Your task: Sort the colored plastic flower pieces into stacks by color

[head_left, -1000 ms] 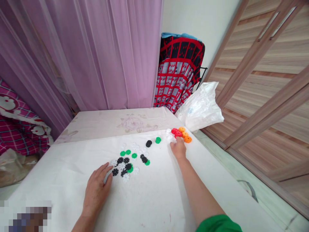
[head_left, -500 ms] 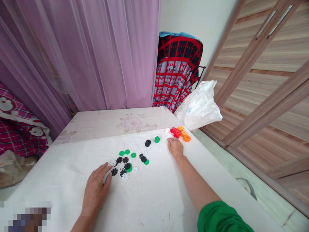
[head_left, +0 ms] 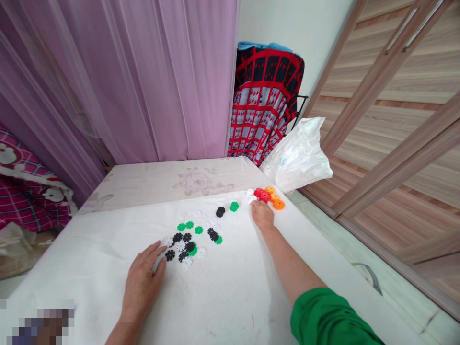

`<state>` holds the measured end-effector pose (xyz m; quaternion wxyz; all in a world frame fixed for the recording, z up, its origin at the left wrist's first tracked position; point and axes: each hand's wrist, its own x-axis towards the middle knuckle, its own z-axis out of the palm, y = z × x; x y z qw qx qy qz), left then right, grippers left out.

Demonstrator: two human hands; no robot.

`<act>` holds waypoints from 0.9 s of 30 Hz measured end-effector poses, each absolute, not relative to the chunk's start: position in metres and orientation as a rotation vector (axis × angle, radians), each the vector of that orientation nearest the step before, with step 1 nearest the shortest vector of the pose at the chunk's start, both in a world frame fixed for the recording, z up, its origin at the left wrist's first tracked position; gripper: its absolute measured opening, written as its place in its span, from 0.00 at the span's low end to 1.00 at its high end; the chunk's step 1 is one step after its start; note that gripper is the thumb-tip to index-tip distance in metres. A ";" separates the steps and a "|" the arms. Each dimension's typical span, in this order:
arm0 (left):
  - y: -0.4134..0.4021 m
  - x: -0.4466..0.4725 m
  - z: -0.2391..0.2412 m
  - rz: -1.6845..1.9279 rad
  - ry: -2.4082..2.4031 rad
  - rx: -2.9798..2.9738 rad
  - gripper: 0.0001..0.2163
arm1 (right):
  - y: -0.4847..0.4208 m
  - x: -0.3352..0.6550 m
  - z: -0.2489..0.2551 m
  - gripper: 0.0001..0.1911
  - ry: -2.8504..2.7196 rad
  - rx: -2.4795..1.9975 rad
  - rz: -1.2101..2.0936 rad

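Small plastic snowflake discs lie scattered on a white table (head_left: 223,297). A mixed patch of black, green and white discs (head_left: 189,239) sits mid-table. My left hand (head_left: 142,282) rests flat and open just left of that patch, fingertips near a black disc (head_left: 170,255). My right hand (head_left: 263,214) reaches to the far right edge, knuckles up, fingers curled down beside a cluster of red discs (head_left: 262,195) and orange discs (head_left: 276,201). What its fingertips touch is hidden. A black disc (head_left: 220,211) and a green disc (head_left: 234,206) lie between the groups.
A white plastic bag (head_left: 298,160) sits at the table's far right corner. Purple curtains (head_left: 143,76) hang behind, with a red patterned cloth (head_left: 264,105) on a rack. Wooden sliding doors (head_left: 395,120) stand to the right, and pink bedding (head_left: 25,191) lies to the left.
My right hand drew back slightly from the red and orange discs, then edged toward them again. My left hand stayed flat in place.
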<state>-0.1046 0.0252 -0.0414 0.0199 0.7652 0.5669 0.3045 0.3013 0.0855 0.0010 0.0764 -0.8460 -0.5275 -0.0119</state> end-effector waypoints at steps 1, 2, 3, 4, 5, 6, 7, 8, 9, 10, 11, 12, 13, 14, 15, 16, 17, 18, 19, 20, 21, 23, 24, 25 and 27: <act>0.025 -0.105 -0.042 0.941 1.757 2.376 0.18 | 0.085 0.301 0.000 0.18 -1.578 -2.537 -0.041; 0.025 -0.105 -0.042 0.938 1.759 2.373 0.18 | 0.084 0.301 -0.001 0.18 -1.576 -2.537 -0.049; 0.025 -0.105 -0.042 0.933 1.764 2.369 0.18 | 0.083 0.300 -0.002 0.18 -1.582 -2.532 -0.058; 0.025 -0.105 -0.043 0.929 1.769 2.364 0.18 | 0.082 0.300 -0.004 0.19 -1.599 -2.518 -0.068; 0.025 -0.105 -0.043 0.922 1.774 2.360 0.18 | 0.081 0.299 -0.006 0.19 -1.626 -2.498 -0.080; 0.025 -0.105 -0.043 0.916 1.776 2.358 0.18 | 0.080 0.299 -0.007 0.19 -1.660 -2.475 -0.089; 0.025 -0.105 -0.044 0.913 1.778 2.356 0.18 | 0.080 0.299 -0.008 0.19 -1.695 -2.455 -0.097; 0.025 -0.105 -0.044 0.913 1.779 2.355 0.18 | 0.080 0.298 -0.008 0.19 -1.724 -2.442 -0.100; 0.025 -0.105 -0.044 0.913 1.780 2.354 0.18 | 0.081 0.297 -0.008 0.20 -1.743 -2.439 -0.099; 0.025 -0.105 -0.044 0.915 1.782 2.353 0.18 | 0.081 0.297 -0.008 0.20 -1.749 -2.445 -0.096; 0.025 -0.105 -0.043 0.920 1.783 2.352 0.18 | 0.082 0.296 -0.007 0.20 -1.751 -2.455 -0.091; 0.025 -0.105 -0.043 0.924 1.783 2.353 0.18 | 0.083 0.295 -0.006 0.20 -1.747 -2.466 -0.085; 0.025 -0.104 -0.043 0.929 1.781 2.355 0.18 | 0.084 0.295 -0.006 0.19 -1.738 -2.479 -0.082; 0.025 -0.104 -0.042 0.933 1.778 2.358 0.18 | 0.085 0.294 -0.005 0.19 -1.725 -2.492 -0.082; 0.025 -0.104 -0.042 0.938 1.777 2.359 0.18 | 0.086 0.293 -0.006 0.19 -1.710 -2.502 -0.087; 0.025 -0.103 -0.042 0.942 1.777 2.358 0.17 | 0.086 0.293 -0.006 0.19 -1.695 -2.509 -0.097; 0.025 -0.103 -0.042 0.946 1.780 2.356 0.17 | 0.086 0.292 -0.007 0.19 -1.682 -2.514 -0.108; 0.025 -0.103 -0.042 0.951 1.782 2.355 0.17 | 0.086 0.292 -0.007 0.19 -1.671 -2.516 -0.118; 0.025 -0.103 -0.043 0.955 1.782 2.356 0.17 | 0.086 0.292 -0.008 0.19 -1.663 -2.517 -0.122; 0.025 -0.103 -0.043 0.960 1.780 2.358 0.17 | 0.086 0.292 -0.008 0.19 -1.658 -2.520 -0.123; 0.025 -0.103 -0.043 0.963 1.776 2.364 0.17 | 0.086 0.292 -0.008 0.19 -1.652 -2.523 -0.121; 0.026 -0.104 -0.044 0.967 1.766 2.378 0.17 | 0.085 0.291 -0.008 0.19 -1.637 -2.533 -0.115; 0.026 -0.104 -0.044 0.967 1.761 2.384 0.17 | 0.085 0.291 -0.007 0.19 -1.627 -2.539 -0.115; 0.026 -0.104 -0.044 0.964 1.758 2.387 0.17 | 0.084 0.291 -0.007 0.19 -1.617 -2.542 -0.115; 0.026 -0.104 -0.043 0.956 1.763 2.381 0.17 | 0.082 0.290 -0.007 0.19 -1.594 -2.536 -0.117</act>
